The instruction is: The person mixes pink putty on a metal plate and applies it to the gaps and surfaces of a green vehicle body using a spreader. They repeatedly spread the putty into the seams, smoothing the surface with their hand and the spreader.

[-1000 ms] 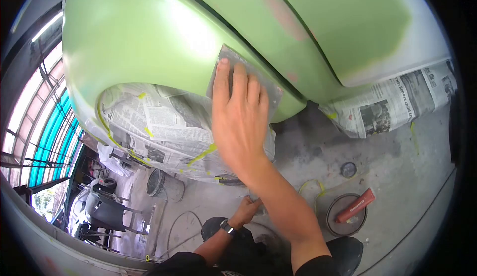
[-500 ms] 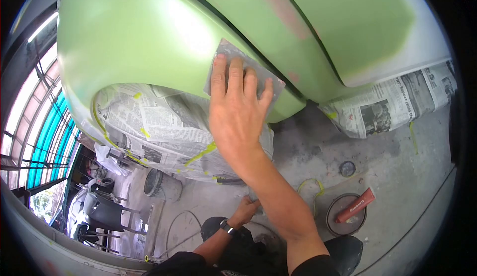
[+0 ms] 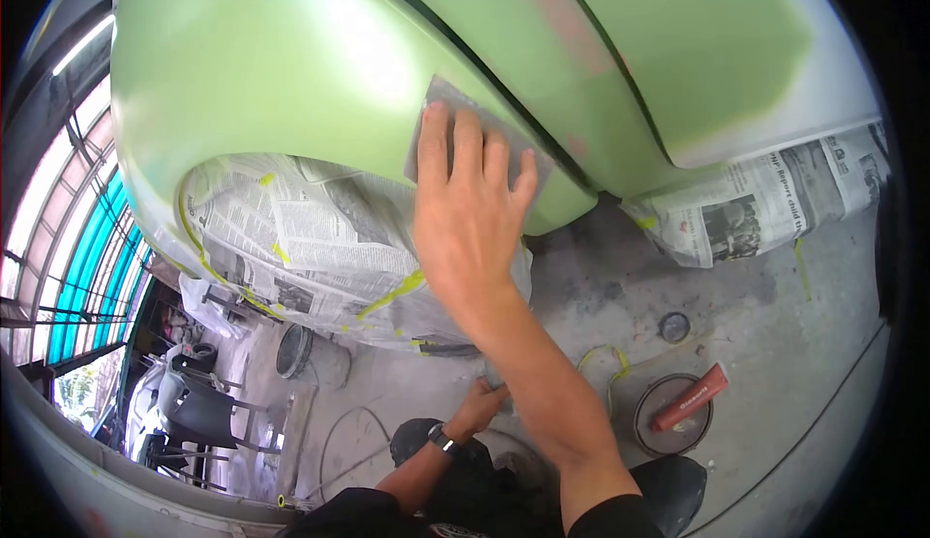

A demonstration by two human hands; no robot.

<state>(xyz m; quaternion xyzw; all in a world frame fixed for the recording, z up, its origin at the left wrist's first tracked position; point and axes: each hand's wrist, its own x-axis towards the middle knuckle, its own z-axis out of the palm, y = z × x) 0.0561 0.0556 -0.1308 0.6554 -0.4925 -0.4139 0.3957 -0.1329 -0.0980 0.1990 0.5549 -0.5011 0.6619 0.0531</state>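
My right hand [image 3: 470,214] lies palm down on a grey sheet of sandpaper [image 3: 514,138], its fingers spread and pressing the sheet against a light green car panel [image 3: 262,83]. The thumb is out of sight. Beneath the wrist, newspaper masking [image 3: 329,238] covers the wheel arch, fixed with yellow-green tape [image 3: 395,294]. Lower down, near my knees, my left hand [image 3: 478,408] is closed with its fingertips around something greyish, mostly hidden behind my right forearm; I cannot make out what it is.
On the floor at right stand a round tub [image 3: 644,417] with a red tube [image 3: 690,398] across it and a small round lid or cup [image 3: 674,326]. A grey bucket [image 3: 325,359] and a dark chair [image 3: 199,407] are at left. More newspaper [image 3: 756,209] hangs under the door; a cable [image 3: 794,436] crosses the floor.
My right hand and the sandpaper have shifted slightly to the right on the panel. My left hand stays in nearly the same place. The view has moved a little.
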